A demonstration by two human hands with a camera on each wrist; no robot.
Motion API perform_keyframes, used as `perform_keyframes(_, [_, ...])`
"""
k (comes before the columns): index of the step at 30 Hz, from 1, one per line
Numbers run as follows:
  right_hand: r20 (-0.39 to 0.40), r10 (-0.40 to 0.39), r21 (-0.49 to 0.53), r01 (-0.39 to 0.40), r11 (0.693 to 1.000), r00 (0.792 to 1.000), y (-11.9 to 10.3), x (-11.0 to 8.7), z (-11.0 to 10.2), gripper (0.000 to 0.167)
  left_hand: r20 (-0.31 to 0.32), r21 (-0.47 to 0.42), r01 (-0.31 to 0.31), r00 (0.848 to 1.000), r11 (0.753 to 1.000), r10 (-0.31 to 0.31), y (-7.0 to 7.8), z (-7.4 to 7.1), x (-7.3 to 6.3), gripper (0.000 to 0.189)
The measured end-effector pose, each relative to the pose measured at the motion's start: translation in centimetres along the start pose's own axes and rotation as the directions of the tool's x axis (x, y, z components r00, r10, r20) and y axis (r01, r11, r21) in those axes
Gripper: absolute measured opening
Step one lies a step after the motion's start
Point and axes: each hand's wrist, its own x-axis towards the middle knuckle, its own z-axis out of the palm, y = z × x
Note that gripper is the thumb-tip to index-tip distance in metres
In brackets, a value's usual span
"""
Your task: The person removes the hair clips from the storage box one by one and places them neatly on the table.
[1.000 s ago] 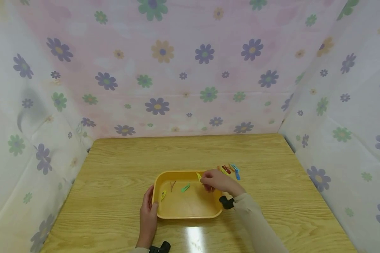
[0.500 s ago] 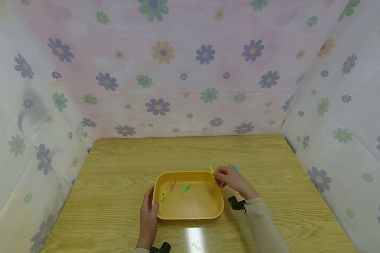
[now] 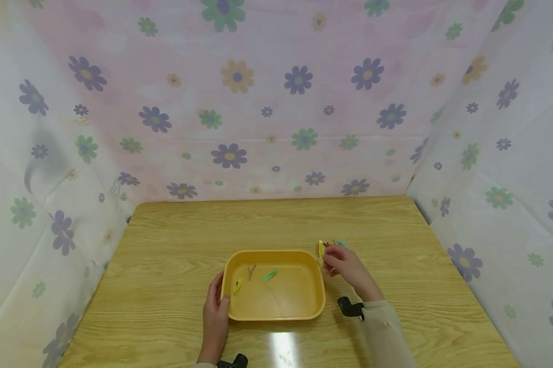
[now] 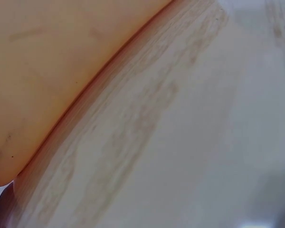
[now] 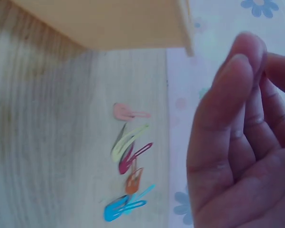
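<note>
A yellow plastic tray [image 3: 285, 306] stands on the table. My left hand [image 3: 215, 314] grips its left side, thumb at the rim. In the left wrist view the tray's outer wall [image 4: 61, 61] fills the upper left corner, and the hand is out of sight. Just right of the tray, my right hand [image 3: 347, 266] pinches a yellow snap hair clip [image 3: 321, 248]; the right wrist view hides this clip behind the fingers. Inside the tray lie a green hair clip [image 3: 270, 275], a yellow hair clip [image 3: 238, 285] and a thin reddish-brown clip [image 3: 251, 272].
Beyond the right hand, several hair clips lie in a row on the table: pink [image 5: 123, 112], yellow-green [image 5: 126, 143], dark red [image 5: 128, 162], orange [image 5: 133, 183] and blue [image 5: 118, 208]. Flowered cloth [image 3: 276, 102] surrounds the wood-grain table [image 3: 175, 230] at the back and sides.
My right hand has moved right, from over the tray to beside it, carrying the yellow hair clip. The left hand and the tray have stayed where they were.
</note>
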Motion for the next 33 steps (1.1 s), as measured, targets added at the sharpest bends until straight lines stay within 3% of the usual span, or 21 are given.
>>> perform_keyframes(10, [-0.121, 0.108, 0.044, -0.103, 0.994, 0.987, 1.7, -0.4, -0.5, 0.033, 0.0, -0.005, -0.014, 1.0, 1.0, 0.014, 0.1, 0.0, 0.0, 0.054])
perform_keyframes(17, [-0.123, 0.152, 0.062, -0.145, 0.987, 0.981, 3.4, -0.6, -0.7, 0.044, 0.003, -0.018, -0.017, 1.0, 1.0, 0.017, 0.2, 0.0, -0.1, 0.054])
perform_keyframes(21, [-0.12, 0.175, 0.112, -0.161, 0.98, 0.977, 4.0, -0.7, -0.5, 0.04, 0.004, -0.017, -0.012, 1.0, 1.0, 0.012, 0.1, 0.0, -0.1, 0.054])
perform_keyframes(27, [-0.093, 0.194, 0.13, -0.181, 0.975, 0.977, 4.9, -0.9, -0.5, 0.032, 0.012, -0.035, -0.008, 1.0, 0.999, 0.008, -1.4, -0.3, 0.3, 0.056])
perform_keyframes(33, [-0.107, 0.257, 0.148, -0.24, 0.96, 0.961, 6.0, -0.5, -1.1, 0.033, 0.006, -0.038, -0.022, 1.0, 0.999, 0.023, -2.5, -0.2, 0.6, 0.057])
